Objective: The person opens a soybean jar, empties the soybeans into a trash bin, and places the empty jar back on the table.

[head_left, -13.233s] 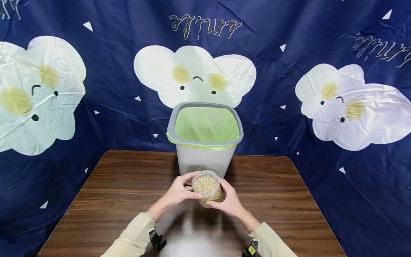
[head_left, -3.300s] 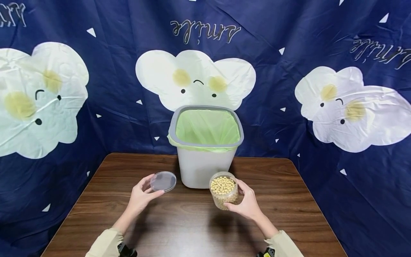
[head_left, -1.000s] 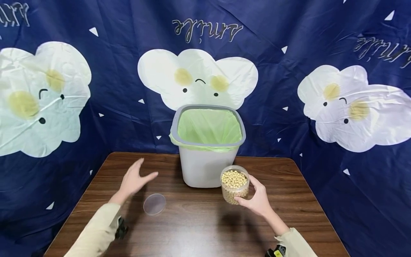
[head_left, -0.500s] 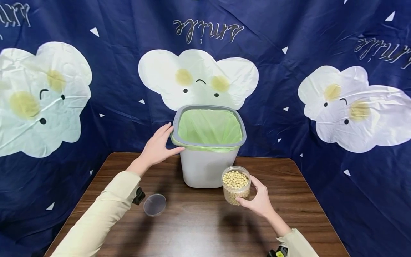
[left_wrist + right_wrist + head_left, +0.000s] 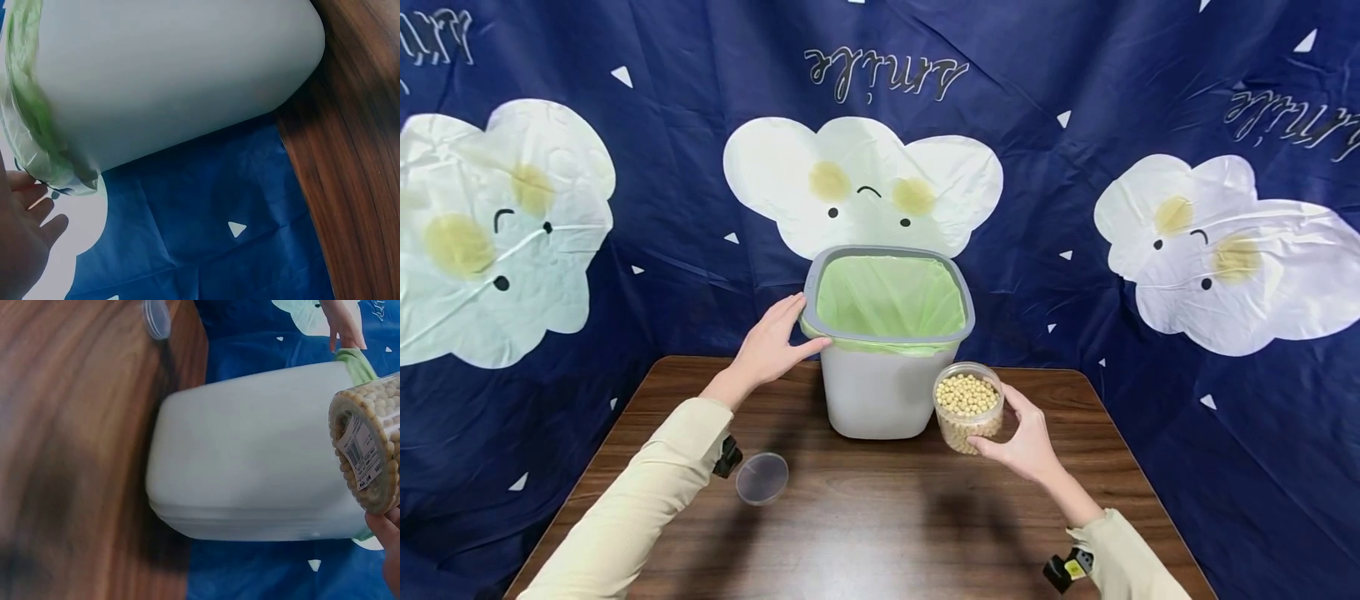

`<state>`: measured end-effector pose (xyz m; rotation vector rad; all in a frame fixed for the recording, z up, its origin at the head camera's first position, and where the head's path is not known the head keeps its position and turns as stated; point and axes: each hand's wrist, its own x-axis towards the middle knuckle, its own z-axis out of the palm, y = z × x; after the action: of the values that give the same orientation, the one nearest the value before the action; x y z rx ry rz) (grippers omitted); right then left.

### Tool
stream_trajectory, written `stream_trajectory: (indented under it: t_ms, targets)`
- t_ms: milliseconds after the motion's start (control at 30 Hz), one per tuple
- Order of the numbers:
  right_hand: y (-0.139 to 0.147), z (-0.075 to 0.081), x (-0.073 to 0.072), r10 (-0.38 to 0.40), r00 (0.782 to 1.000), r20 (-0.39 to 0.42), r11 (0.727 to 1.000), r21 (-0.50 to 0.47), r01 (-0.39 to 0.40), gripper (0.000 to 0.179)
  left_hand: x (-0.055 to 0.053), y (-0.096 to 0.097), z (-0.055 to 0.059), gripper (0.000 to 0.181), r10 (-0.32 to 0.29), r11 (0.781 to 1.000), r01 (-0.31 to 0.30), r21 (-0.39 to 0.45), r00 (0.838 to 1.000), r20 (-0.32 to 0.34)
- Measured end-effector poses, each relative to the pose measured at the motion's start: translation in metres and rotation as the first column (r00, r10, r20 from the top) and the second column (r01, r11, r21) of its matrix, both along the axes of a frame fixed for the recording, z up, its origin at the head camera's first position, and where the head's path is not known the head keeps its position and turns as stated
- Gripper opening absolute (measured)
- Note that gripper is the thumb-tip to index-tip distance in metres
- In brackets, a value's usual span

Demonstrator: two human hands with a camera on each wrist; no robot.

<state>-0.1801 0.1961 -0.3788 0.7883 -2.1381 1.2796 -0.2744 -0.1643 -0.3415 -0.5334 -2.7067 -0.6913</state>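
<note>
My right hand (image 5: pixel 1018 437) grips a clear plastic jar (image 5: pixel 967 408) of pale round beans that look like soybeans. The jar is lidless and held up above the table, just right of a light grey trash bin (image 5: pixel 880 392). In the right wrist view its base bears a printed label (image 5: pixel 359 452). With fingers fairly straight, my left hand (image 5: pixel 769 343) touches the left side of the bin's grey rim, thumb apart toward the front. The left wrist view shows these fingers (image 5: pixel 42 212) at the edge of the green bag. On the table at left lies the clear round lid (image 5: pixel 762 479).
A green liner bag (image 5: pixel 887 292) lines the bin, folded over under its rim. The bin stands at the back of the brown wood table (image 5: pixel 850 533). Blue cloth (image 5: pixel 1037 192) with white cloud prints hangs behind and on both sides.
Both hands were on the jar earlier; my left hand took off the lid, laid it on the table and moved to the bin's rim. My right hand has carried the jar right and upward.
</note>
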Motion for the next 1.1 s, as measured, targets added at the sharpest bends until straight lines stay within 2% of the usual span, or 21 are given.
stream_trajectory:
  t_ms: [167,300,467,600,733,933,1100]
  targets:
    - [0.009,0.019,-0.011,-0.008,1.0,0.001,1.0,-0.005,0.008,0.07,0.0,0.001,-0.001,0.083,0.011,1.0,-0.011,0.001,1.0,-0.012]
    - [0.019,0.035,-0.023,-0.041,0.999,-0.036,0.999,0.009,0.041,0.071,0.001,0.002,0.0,0.081,0.014,1.0,-0.014,0.002,1.0,-0.017]
    - [0.041,0.043,-0.048,-0.132,0.987,-0.093,0.987,0.074,0.139,0.074,0.002,0.002,0.001,0.078,0.013,1.0,-0.013,-0.006,1.0,-0.019]
    - [0.056,0.054,-0.067,-0.196,0.968,-0.155,0.966,0.141,0.218,0.076,0.002,0.003,0.002,0.077,0.01,1.0,-0.01,-0.011,1.0,-0.021]
    - [0.062,0.068,-0.081,-0.218,0.953,-0.211,0.943,0.206,0.261,0.078,0.002,0.004,0.002,0.077,0.014,1.0,-0.014,-0.011,1.0,-0.021]
    - [0.062,0.082,-0.105,-0.235,0.942,-0.238,0.911,0.284,0.299,0.079,0.0,0.003,0.002,0.078,0.026,1.0,-0.026,0.001,0.999,-0.03]
    - [0.059,0.087,-0.121,-0.256,0.939,-0.227,0.88,0.347,0.324,0.08,-0.001,0.003,0.002,0.078,0.034,0.999,-0.034,0.012,0.999,-0.019]
